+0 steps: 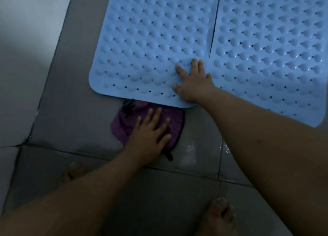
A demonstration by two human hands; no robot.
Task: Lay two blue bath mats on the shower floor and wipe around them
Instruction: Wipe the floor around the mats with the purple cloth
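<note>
Two blue bath mats lie flat on the grey tiled floor [74, 122], side by side with their long edges touching. The right hand [192, 83] presses with spread fingers on the near corner of the left mat [150, 40], just beside the seam with the right mat [269, 49]. Directly below the left mat's near edge, the left hand [149, 134] lies flat on a purple cloth [122, 125], whose far part is tucked under that edge. Wet patches shine on the tiles beside the cloth. Two bare feet stand nearer the camera.

Two light blue rubber bath mats [152, 40] [269, 49] have round bumps and small holes; the crumpled cloth [124, 125] is purple, the floor tiles [71, 111] grey.
</note>
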